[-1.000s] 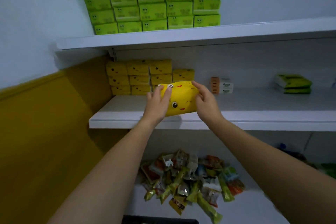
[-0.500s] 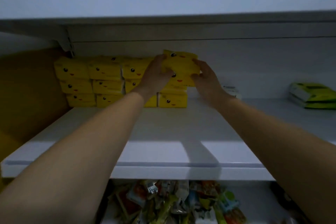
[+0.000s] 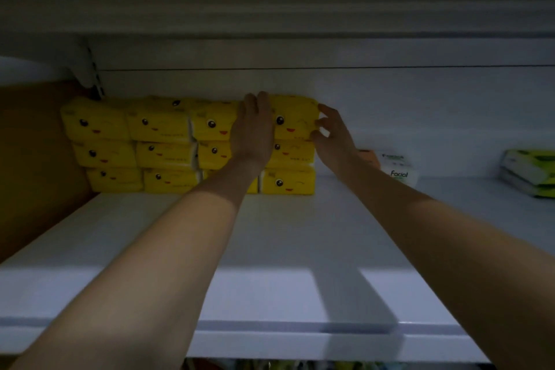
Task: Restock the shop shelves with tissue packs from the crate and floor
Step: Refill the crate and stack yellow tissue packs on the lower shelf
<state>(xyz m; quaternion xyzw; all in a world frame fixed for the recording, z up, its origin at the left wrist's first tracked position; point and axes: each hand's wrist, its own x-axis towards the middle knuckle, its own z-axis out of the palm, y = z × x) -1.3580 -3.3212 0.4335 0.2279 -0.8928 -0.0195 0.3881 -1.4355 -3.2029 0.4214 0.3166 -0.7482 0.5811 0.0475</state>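
Four columns of yellow packs [image 3: 159, 129] line the shelf [image 3: 270, 234]; the top-right tissue pack [image 3: 295, 117] sits beneath the left hand [image 3: 253, 129], fingers flat, the right hand [image 3: 333, 138] bent against its end — gripping or nudging, I can't tell — so square it flush

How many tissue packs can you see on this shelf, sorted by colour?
Yellow packs: 12
White Facial packs: 2 showing, partly hidden
Green packs: 2, at the frame's edge
Total: 16 visible
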